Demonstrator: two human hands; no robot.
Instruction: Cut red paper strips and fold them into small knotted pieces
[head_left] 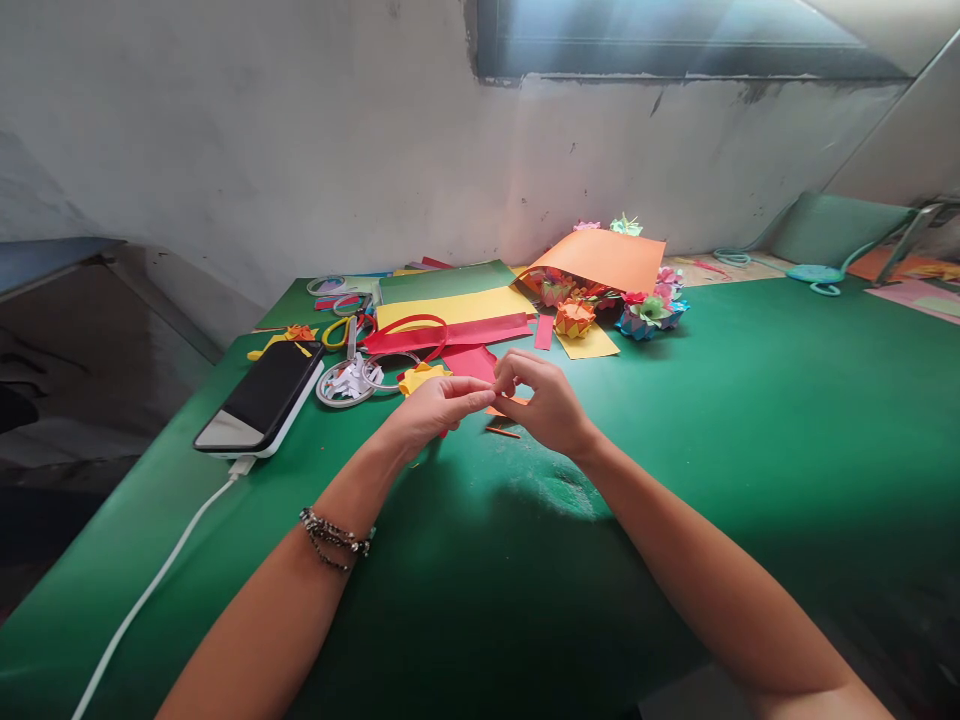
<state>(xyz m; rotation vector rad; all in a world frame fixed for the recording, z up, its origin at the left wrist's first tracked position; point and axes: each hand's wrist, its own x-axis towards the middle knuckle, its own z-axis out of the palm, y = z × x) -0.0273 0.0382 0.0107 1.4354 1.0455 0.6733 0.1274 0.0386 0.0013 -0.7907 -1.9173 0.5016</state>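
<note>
Above the green table [735, 400], my left hand [442, 408] and my right hand [544, 402] meet at their fingertips. Both are closed in a pinch; whatever lies between the fingers is too small to make out. A yellow paper flower [424, 378] shows just behind my left hand, and a bit of red shows beneath that hand. Below the fingertips of my right hand, a thin orange strip [502, 432] lies on the table, with a small orange paper piece partly hidden behind the fingers.
A phone [264, 395] with a white cable lies at the left. Scissors [351, 338], tape rings and a dish of scraps [349, 383] sit beside it. Red, yellow and green paper sheets [442, 285] lie at the back, with paper flowers [651, 312] under an orange sheet [600, 258].
</note>
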